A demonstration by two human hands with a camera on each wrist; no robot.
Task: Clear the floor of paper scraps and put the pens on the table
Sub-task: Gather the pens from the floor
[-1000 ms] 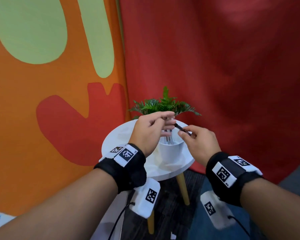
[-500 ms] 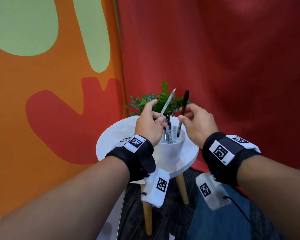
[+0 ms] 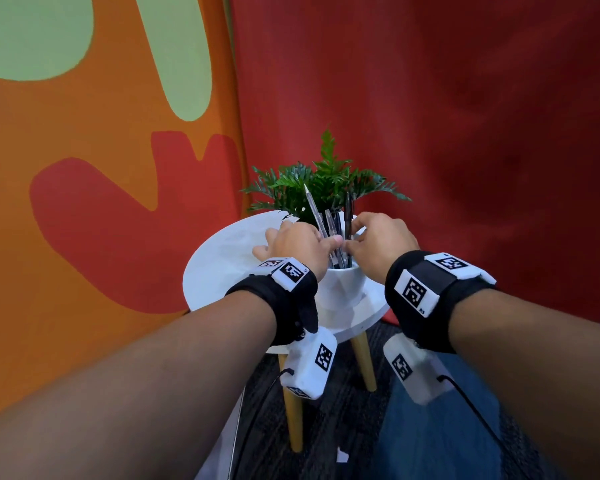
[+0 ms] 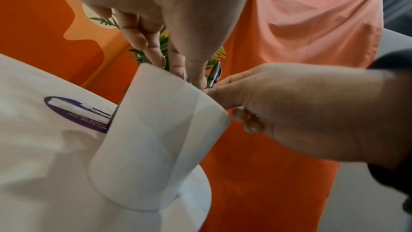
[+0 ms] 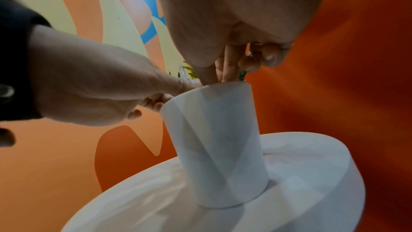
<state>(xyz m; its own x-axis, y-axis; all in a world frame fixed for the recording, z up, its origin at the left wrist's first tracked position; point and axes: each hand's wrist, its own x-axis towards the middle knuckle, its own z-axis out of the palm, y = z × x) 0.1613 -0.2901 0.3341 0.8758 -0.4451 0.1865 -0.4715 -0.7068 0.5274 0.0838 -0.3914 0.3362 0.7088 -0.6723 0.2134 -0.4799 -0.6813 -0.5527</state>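
On the small round white table (image 3: 222, 258) stands a white cup (image 3: 343, 282) with several pens upright in it. My left hand (image 3: 321, 242) is at the cup's left rim and pinches a clear pen (image 3: 313, 206) that leans out to the left. At the right rim, my right hand (image 3: 355, 232) pinches a black pen (image 3: 347, 209) standing in the cup. In the left wrist view the black pen (image 4: 214, 75) shows above the cup (image 4: 156, 138). The right wrist view shows both hands' fingers at the cup (image 5: 218, 147) rim. A white paper scrap (image 3: 342, 455) lies on the dark carpet below the table.
A green fern-like plant (image 3: 326, 181) stands on the table right behind the cup. An orange painted wall is at the left, a red curtain at the right. The table has wooden legs (image 3: 293, 420). A purple sticker (image 4: 84, 114) lies on the tabletop by the cup.
Both hands turned their pens upright above the cup, then came down to its rim, so the clear pen and the black pen now stand in it.
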